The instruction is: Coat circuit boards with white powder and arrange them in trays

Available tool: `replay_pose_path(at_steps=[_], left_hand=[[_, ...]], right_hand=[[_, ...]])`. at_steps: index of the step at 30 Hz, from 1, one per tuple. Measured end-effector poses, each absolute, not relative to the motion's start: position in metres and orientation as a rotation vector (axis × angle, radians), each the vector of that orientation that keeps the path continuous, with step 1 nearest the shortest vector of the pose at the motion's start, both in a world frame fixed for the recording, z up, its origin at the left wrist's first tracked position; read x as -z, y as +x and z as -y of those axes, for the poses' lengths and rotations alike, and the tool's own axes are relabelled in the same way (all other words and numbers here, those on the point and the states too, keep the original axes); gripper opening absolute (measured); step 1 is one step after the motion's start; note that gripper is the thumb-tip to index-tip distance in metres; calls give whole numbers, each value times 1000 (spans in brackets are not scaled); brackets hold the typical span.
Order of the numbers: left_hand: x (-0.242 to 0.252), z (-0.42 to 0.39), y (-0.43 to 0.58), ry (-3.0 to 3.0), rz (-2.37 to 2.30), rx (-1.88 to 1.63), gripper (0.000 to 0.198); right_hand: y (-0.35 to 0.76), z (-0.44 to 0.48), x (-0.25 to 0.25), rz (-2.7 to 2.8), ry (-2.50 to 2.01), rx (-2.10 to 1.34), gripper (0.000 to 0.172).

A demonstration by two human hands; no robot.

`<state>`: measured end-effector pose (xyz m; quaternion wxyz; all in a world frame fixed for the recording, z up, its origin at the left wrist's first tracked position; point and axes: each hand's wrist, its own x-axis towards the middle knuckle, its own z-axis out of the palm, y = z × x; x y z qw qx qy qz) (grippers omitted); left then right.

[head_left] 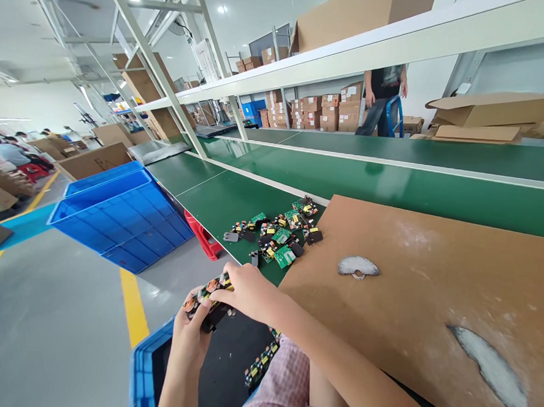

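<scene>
My left hand point(195, 321) and my right hand point(248, 291) are both closed round a row of circuit boards point(208, 295) with orange, yellow and black parts, above a blue bin point(139, 367). The left holds the row's near end, the right its far end. Inside the bin lies a black sheet point(232, 354), with another row of boards point(262, 362) beside my leg. Several loose green and black boards point(282, 235) are heaped on the green table point(208, 190), left of a brown board point(411, 255).
Large blue crates point(128, 219) stand on the floor at the left, near a red stool point(203, 236). A white shelf beam point(308, 67) crosses above the table. Behind it a person point(383, 97) stands near stacked cartons point(312, 111). Two worn whitish patches mark the brown board.
</scene>
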<state>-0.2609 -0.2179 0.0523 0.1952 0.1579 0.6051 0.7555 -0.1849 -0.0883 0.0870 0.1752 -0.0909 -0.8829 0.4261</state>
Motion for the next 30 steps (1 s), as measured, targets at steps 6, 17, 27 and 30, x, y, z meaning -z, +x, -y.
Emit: replay_pose_path(at_steps=[6, 17, 27, 30], left_hand=[[-55, 222, -261, 469, -1667, -2082, 41], [-47, 221, -269, 224, -1574, -2178, 65], [-16, 230, -287, 39, -1432, -2265, 29], [-11, 229, -288, 69, -1306, -2320, 23]], right_hand=[[-182, 84, -92, 2470, -199, -1232, 38], [-178, 77, -98, 2406, -88, -1470, 51], [-182, 70, -89, 2334, -169, -1776, 52], [-190, 71, -80, 2030, -19, -2290, 40]])
